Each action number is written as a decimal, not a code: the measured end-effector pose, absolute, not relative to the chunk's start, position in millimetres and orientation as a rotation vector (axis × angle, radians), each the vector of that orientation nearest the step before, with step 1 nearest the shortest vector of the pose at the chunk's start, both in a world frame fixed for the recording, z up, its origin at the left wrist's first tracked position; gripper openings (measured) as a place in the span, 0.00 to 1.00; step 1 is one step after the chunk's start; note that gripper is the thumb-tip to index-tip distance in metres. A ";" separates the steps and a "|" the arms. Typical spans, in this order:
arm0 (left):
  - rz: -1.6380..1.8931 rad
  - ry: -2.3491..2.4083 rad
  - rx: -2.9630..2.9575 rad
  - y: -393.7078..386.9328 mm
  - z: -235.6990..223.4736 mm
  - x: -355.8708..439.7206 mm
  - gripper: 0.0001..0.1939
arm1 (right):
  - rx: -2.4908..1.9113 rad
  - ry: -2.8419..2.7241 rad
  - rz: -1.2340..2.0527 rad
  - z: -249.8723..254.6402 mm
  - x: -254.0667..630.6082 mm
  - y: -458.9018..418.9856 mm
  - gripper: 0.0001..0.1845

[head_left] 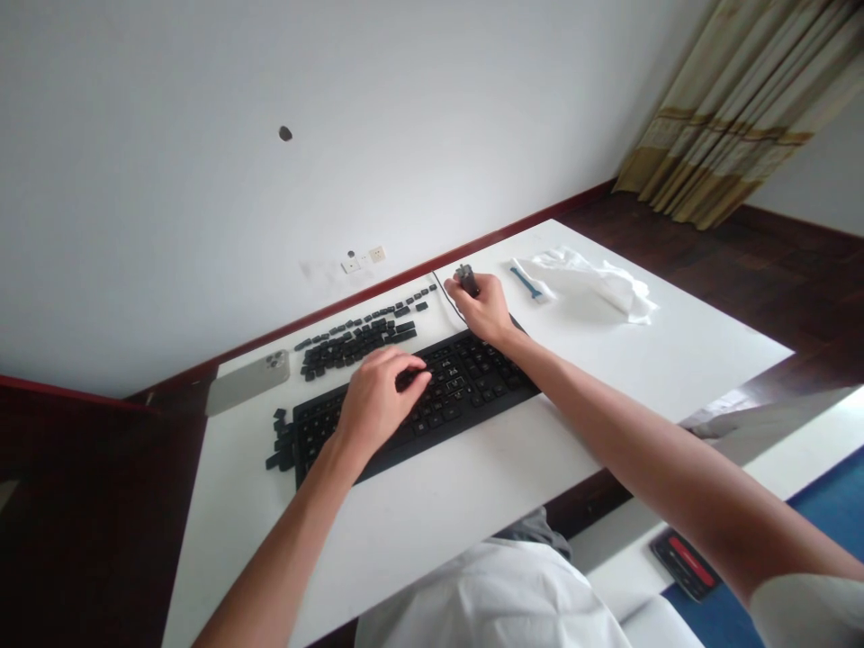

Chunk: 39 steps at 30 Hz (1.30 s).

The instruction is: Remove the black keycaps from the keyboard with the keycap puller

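Observation:
A black keyboard (405, 432) lies across the white table, with keycaps gone from parts of it. My left hand (384, 396) is over its middle, thumb and forefinger tips brought together in a pinch; whatever they may hold is too small to make out. My right hand (487, 310) is closed around a stubby dark tool (467, 280) with a ragged grey top, held upright above the keyboard's far right end. Loose black keycaps (357, 346) lie in rows behind the keyboard. More keycaps (283, 447) are heaped against its left end.
A phone (249, 382) lies at the table's back left. On the right are a blue tool (526, 283) on a small white sheet and a crumpled white cloth (594, 279). A cable (449, 300) runs off behind the keyboard. The wall (378, 135) borders the table's far edge.

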<state>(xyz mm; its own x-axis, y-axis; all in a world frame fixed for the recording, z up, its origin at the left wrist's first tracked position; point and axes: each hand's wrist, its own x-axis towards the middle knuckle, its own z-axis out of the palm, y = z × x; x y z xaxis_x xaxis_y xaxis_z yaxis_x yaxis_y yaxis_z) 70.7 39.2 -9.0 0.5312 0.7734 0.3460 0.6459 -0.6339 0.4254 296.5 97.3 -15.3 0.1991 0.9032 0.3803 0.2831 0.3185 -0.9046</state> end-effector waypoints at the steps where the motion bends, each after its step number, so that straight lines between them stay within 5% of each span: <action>1: 0.731 1.189 2.512 25.2 -9.8 70.8 0.05 | -1.209 -1.346 0.626 -14.8 295.7 96.7 0.22; 10: 0.614 1.233 2.600 -21.2 -37.8 75.5 0.28 | -1.231 -1.450 0.584 -18.8 286.9 91.7 0.25; 30: 0.586 1.189 2.592 -25.2 -37.3 80.4 0.18 | -1.200 -1.443 0.666 -19.2 285.9 90.4 0.24; 39: 0.861 1.400 2.561 21.4 -0.3 -5.2 0.10 | -1.055 -1.398 0.913 -6.5 283.6 89.0 0.24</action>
